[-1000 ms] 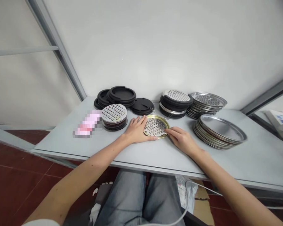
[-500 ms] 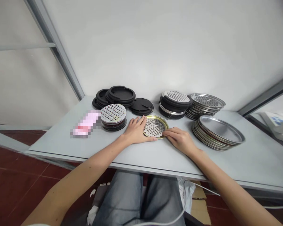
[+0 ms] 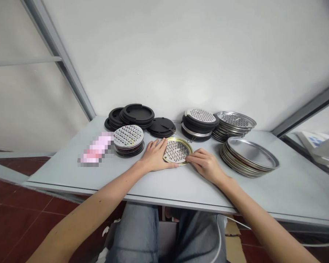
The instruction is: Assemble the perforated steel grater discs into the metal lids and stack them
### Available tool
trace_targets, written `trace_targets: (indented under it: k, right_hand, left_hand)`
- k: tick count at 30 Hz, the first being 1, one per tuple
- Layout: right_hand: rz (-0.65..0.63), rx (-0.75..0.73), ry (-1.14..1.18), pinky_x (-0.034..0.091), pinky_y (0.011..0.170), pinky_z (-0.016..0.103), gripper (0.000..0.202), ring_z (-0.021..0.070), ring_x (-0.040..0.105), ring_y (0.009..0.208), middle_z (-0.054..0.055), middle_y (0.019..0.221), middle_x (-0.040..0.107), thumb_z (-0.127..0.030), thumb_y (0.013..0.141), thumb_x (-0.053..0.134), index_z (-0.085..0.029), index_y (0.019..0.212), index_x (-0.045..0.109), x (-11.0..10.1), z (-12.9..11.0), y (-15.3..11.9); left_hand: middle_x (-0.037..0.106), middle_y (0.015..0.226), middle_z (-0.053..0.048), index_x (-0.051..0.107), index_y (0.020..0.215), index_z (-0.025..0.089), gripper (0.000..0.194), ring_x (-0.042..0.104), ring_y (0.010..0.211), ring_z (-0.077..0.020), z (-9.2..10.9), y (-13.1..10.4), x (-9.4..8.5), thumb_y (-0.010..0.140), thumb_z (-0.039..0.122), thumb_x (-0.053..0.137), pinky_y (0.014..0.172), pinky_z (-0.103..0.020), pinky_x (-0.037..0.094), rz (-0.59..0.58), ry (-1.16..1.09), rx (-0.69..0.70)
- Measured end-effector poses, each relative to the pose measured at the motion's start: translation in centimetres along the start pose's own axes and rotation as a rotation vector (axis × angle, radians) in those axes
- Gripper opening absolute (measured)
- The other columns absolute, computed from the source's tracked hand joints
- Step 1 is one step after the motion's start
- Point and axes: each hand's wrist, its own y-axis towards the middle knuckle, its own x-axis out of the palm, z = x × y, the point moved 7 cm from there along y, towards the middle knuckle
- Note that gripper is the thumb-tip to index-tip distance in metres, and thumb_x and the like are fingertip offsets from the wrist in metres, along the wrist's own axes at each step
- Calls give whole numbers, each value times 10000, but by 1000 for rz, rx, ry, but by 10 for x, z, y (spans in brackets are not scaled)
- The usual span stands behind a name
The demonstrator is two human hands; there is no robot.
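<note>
A round metal grater disc [image 3: 176, 152] lies inside a gold-rimmed round tray [image 3: 191, 147] on the table in front of me. My left hand [image 3: 157, 156] spans the tray's left side, fingers at the back and thumb along the front, gripping it. At the right edge, the fingers of my right hand [image 3: 204, 162] are pinched together against the disc and rim. Whatever lies beneath those fingertips is hidden. To the left stands a stack of round graters [image 3: 128, 137]; on the right is a stack of round metal trays [image 3: 252, 153].
Black round bases [image 3: 138, 113] are piled at the back left. Beside them lies a black disc [image 3: 161, 126] with a wire piece. Black bases topped by a grater [image 3: 200, 116] and more metal grater trays [image 3: 235, 120] stand along the wall. A pixelated pink item [image 3: 97, 148] lies left.
The camera view has shifted slightly, so the tabletop sits a little lower and further left. Both hands keep nearly the same hold on the disc and tray. My knees have moved apart.
</note>
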Motion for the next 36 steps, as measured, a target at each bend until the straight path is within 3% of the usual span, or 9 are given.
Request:
trace_targets:
  k: [3,7,10,12,17,20,23,29,36]
  right_hand:
    - [-12,-2,28,507,721,336,216,193,583,810,69,904,707,-168,905,501,-217,989,694,-1,-2,0]
    - [83,33,44,509,721,344,198,198,591,831,85,945,689,-167,884,537,-213,990,699,-9,3,-4]
    - [140,83,59,514,703,338,199,196,606,818,77,924,682,-170,870,557,-224,994,703,-12,13,-10]
    - [163,114,74,518,701,336,201,194,616,808,66,903,683,-169,865,563,-230,996,703,-14,20,-13]
    - [262,159,121,528,721,338,161,192,633,795,62,875,691,-168,852,584,-221,942,707,-23,17,-11]
    - [270,146,181,532,721,337,136,186,630,794,63,868,694,-173,851,595,-222,923,700,-20,0,-4]
    - [216,105,204,530,738,355,135,191,614,824,69,889,689,-180,855,593,-225,930,695,-12,-16,1]
    - [107,74,183,517,732,356,131,190,600,816,68,860,684,-180,865,579,-224,909,695,-3,-18,-1]
    - [70,110,155,521,729,370,118,198,597,802,72,840,671,-217,881,561,-213,911,675,0,-18,1]
  left_hand:
    - [206,1543,-168,158,1480,130,1182,230,1380,-390,0,1,2,613,871,466,1099,-501,188,-12,-9,-3]
    - [144,1558,-165,115,1494,146,1143,156,1411,-387,-3,-1,1,656,838,470,1114,-519,150,-72,-36,19]
    - [126,1567,-135,138,1497,160,1044,112,1429,-362,-7,-6,-4,723,765,492,1136,-493,142,-165,-77,105]
    - [197,1555,-117,209,1485,180,955,172,1424,-329,-9,-9,-12,749,685,551,1140,-449,190,-183,-111,176]
    - [570,1249,-98,486,1331,231,655,524,1166,-281,-4,-9,-31,778,554,626,991,-411,419,60,-123,165]
    - [600,1084,-98,592,1191,209,563,554,1070,-291,6,-8,-31,751,553,660,933,-431,453,207,-47,119]
    - [526,1246,-130,542,1243,185,592,487,1189,-302,15,-8,-25,778,539,640,1007,-440,411,228,-57,165]
    - [300,1501,-158,280,1438,145,867,286,1384,-304,21,-10,-10,780,621,586,1131,-437,281,16,-138,258]
    - [334,1491,-135,279,1443,178,897,285,1382,-305,21,-10,-5,744,628,617,1133,-444,259,5,-143,234]
